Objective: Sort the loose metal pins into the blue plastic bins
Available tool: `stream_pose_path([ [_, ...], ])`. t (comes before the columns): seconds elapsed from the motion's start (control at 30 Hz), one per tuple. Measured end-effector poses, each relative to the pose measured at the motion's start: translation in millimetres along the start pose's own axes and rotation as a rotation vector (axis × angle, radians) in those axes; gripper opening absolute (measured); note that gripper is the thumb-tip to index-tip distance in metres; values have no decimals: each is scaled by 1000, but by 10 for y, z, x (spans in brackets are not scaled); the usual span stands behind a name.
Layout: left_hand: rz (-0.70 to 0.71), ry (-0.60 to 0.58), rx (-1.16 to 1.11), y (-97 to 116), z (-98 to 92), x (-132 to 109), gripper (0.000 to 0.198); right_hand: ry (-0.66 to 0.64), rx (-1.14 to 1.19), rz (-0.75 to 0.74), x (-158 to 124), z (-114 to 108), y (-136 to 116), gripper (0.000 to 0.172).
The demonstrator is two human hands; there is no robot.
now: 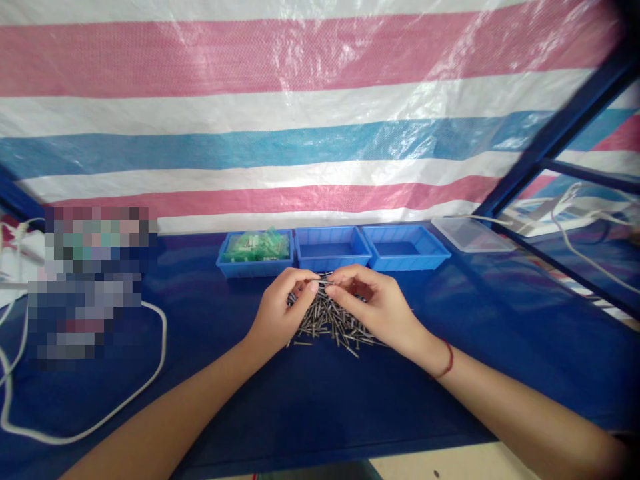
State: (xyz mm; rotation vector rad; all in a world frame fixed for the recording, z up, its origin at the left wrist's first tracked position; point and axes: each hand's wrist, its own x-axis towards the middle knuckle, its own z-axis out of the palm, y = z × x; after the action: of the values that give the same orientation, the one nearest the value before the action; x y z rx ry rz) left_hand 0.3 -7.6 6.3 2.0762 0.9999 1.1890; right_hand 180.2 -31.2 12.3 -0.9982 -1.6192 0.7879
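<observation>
A heap of loose metal nails [327, 321] lies on the blue table, spread out below my hands. Just above the heap, my left hand [283, 303] pinches thin nails [323, 281] between thumb and forefinger. From the other side, my right hand [380, 301] closes its thumb and fingertips on the same small bunch, so the two hands almost meet. How many nails are in the fingers is too small to tell. The palms and curled fingers of both hands are partly hidden. A dark red cord circles the right wrist.
Behind the heap stand three blue bins in a row: the left bin [255, 269] holds green plastic packets [257, 245]. A translucent lid [473, 235] lies at the right. A white cable [164, 333] loops at left beside a pixelated area. A blue metal frame [543, 143] rises at right.
</observation>
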Motion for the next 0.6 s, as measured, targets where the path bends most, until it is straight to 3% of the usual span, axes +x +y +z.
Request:
stream_pose_path([
  [0.13, 27, -75, 17, 3, 4, 13, 18, 38, -60, -67, 33, -10, -77, 18],
  [0.3, 119, -90, 224, 33, -113, 81, 31, 199, -252, -198, 256, -155, -9, 17],
  [0.37, 208, -220, 315, 76, -202, 122, 24, 242, -419, -252, 359, -252, 89, 16],
  [0.47, 338, -456, 426, 175, -325, 160, 16, 209, -694, -309, 449, -363, 237, 17],
  [0.6, 369, -645, 530, 316, -418, 145, 12, 143, -842, -331, 404, -370, 272, 23],
])
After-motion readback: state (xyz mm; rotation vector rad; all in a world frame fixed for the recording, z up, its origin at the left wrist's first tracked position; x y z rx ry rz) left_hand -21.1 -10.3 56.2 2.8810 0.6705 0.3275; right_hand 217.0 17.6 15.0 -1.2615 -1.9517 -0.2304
